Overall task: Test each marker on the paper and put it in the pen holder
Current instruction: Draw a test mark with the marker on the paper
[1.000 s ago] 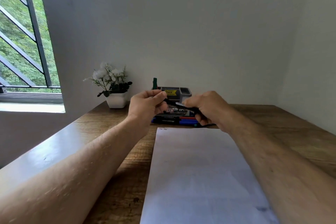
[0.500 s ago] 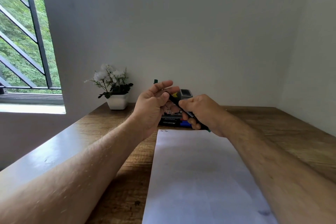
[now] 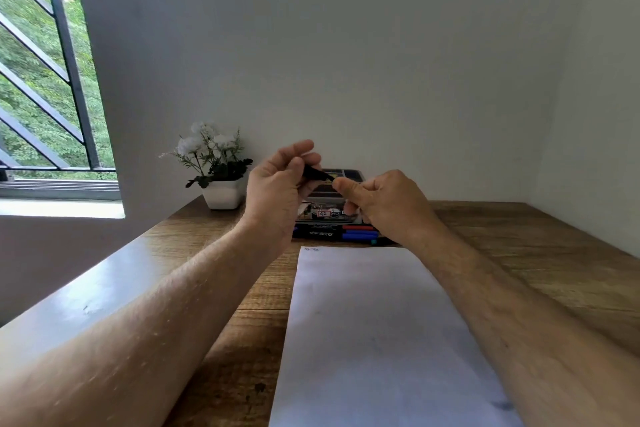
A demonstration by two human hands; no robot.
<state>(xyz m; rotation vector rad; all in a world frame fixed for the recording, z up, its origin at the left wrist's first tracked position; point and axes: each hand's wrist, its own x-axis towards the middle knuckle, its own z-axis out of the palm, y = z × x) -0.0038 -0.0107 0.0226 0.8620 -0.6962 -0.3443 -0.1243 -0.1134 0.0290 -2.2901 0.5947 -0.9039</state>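
A dark marker [image 3: 317, 173] is held above the table's far end, slanting down to the right between my hands. My left hand [image 3: 277, 191] pinches its upper end with thumb and fingers. My right hand [image 3: 381, 204] is closed round its lower part, and a teal end [image 3: 374, 242] shows below that fist. Whether the cap is off I cannot tell. The grey pen holder [image 3: 349, 175] stands behind my hands, mostly hidden. Black, red and blue markers [image 3: 356, 236] lie in front of it. The white paper [image 3: 374, 322] lies lengthwise below, with small marks [image 3: 310, 249] at its top left corner.
A white pot of artificial flowers [image 3: 221, 194] stands at the back left of the wooden table [image 3: 536, 253]. A labelled box [image 3: 325, 213] sits under the holder. The wall is close behind and to the right, and a barred window [image 3: 52, 80] is on the left.
Both hands rose from just above the lying markers. The marker went from nearly level to slanted. My left fingers have loosened to a pinch on its upper end.
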